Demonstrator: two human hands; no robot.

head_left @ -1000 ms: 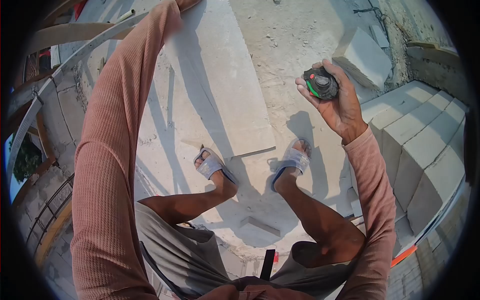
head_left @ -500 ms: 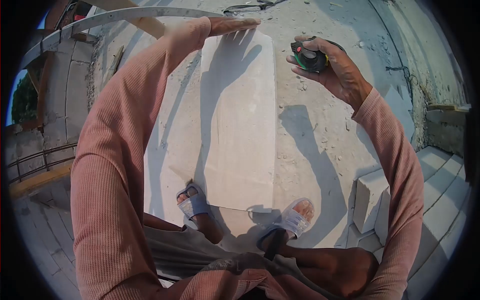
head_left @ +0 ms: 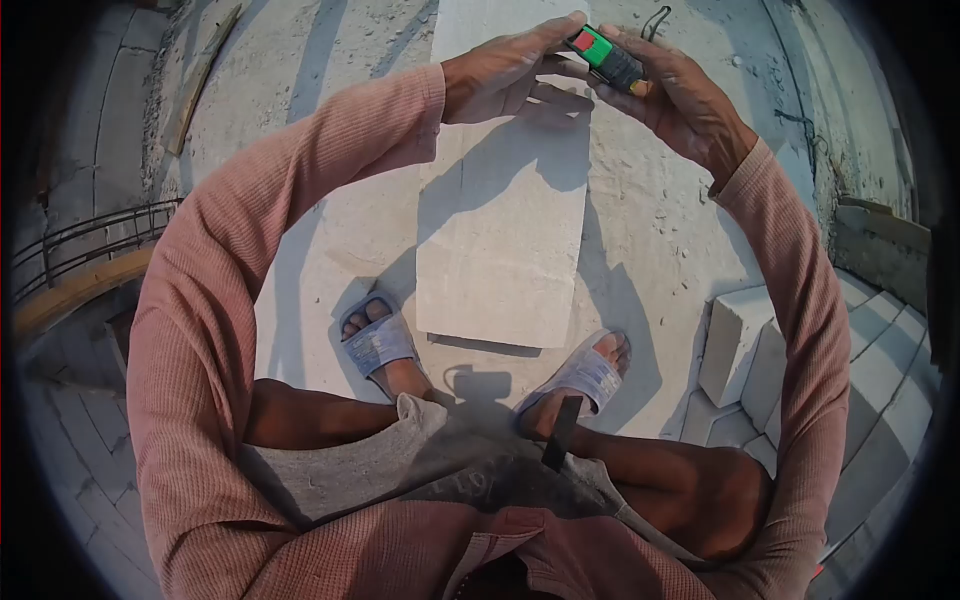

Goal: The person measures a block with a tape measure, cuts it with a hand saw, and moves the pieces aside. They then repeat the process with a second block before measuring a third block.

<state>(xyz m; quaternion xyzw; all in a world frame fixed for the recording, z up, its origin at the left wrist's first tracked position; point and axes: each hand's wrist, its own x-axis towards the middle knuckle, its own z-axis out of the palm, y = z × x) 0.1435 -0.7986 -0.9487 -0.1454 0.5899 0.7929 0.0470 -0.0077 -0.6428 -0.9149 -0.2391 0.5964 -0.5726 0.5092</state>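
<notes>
A black and green tape measure (head_left: 606, 58) with a red patch is gripped in my right hand (head_left: 680, 95), above the far part of a long pale block. My left hand (head_left: 510, 72) meets the tape measure's left end, thumb on the upper side and forefinger below, with the other fingers loosely spread. Whether any blade is drawn out is hidden between the fingers. The pale block (head_left: 500, 240) lies lengthwise on the ground beneath both hands, its near end between my sandalled feet. Shadows of my arms and hands fall across it.
Several white blocks (head_left: 735, 345) are stacked at the right. A wooden strip (head_left: 200, 85) lies at the far left, near a steel bar frame (head_left: 95, 240) and a timber edge (head_left: 85, 285). Small rubble dots the concrete ground (head_left: 660, 230).
My left hand has left the block's far end and come right to the tape measure. My right hand has turned the tape measure and raised it slightly. The view has shifted.
</notes>
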